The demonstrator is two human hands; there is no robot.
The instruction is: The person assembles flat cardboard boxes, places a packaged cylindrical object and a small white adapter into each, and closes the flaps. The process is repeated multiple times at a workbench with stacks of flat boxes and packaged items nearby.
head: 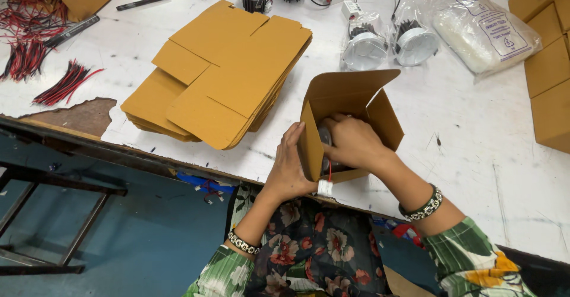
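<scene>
White worktable [178, 41], scuffed, chipped at the near edge. My left hand [289, 167] is pressed flat against the outside wall of a small brown cardboard box [350, 104] with open flaps, fingers together and pointing up. My right hand [351, 141] is down inside the box, fingers curled around a round metal light fitting [325, 136] (mostly hidden, can't tell how firm the grip is). A white connector [325, 188] on a red wire hangs at the box's near corner. Just left lies a stack of flat cardboard blanks [219, 74]. Beyond the box: two bagged fittings [389, 43], a plastic bag [484, 32]. Red-black wire bundles [65, 84] far left.
</scene>
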